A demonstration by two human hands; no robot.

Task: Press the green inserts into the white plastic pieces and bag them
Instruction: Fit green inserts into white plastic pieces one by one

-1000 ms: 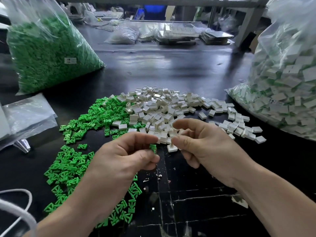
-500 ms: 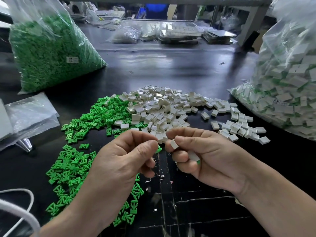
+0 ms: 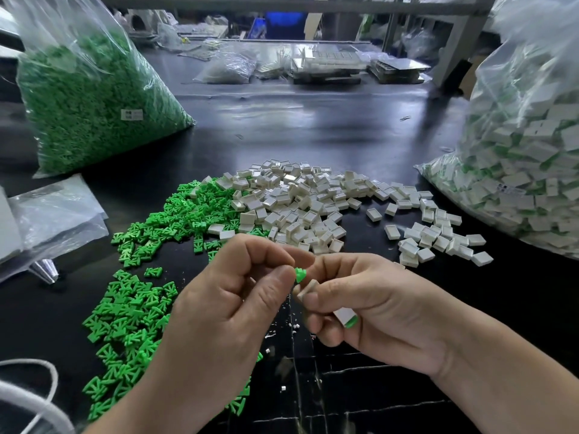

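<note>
1. Head view — both hands meet close together over the near middle of the black table (image 3: 313,130), just in front of the loose parts.
2. Left hand (image 3: 232,296): thumb and forefinger pinch one green insert (image 3: 299,274), which pokes out toward the right hand.
3. Right hand (image 3: 369,305): thumb and forefinger pinch a white piece (image 3: 305,288), tilted, just below and beside the insert. Whether the two parts touch — cannot tell.
4. The right hand's lower fingers curl round a second piece (image 3: 347,318), white with green showing at its end.
5. Loose green inserts (image 3: 134,308) lie spread on the table to the left, partly hidden by the left forearm. A heap of loose white pieces (image 3: 297,208) lies behind the hands, its left edge overlapping the green.
6. Far left: green-insert bag (image 3: 94,98), clear plastic, full. Right edge: bag of white-and-green pieces (image 3: 526,170), also clear.
7. Flat clear bags (image 3: 53,214) lie at the left edge; a white cord (image 3: 31,399) sits at the near left corner.
</note>
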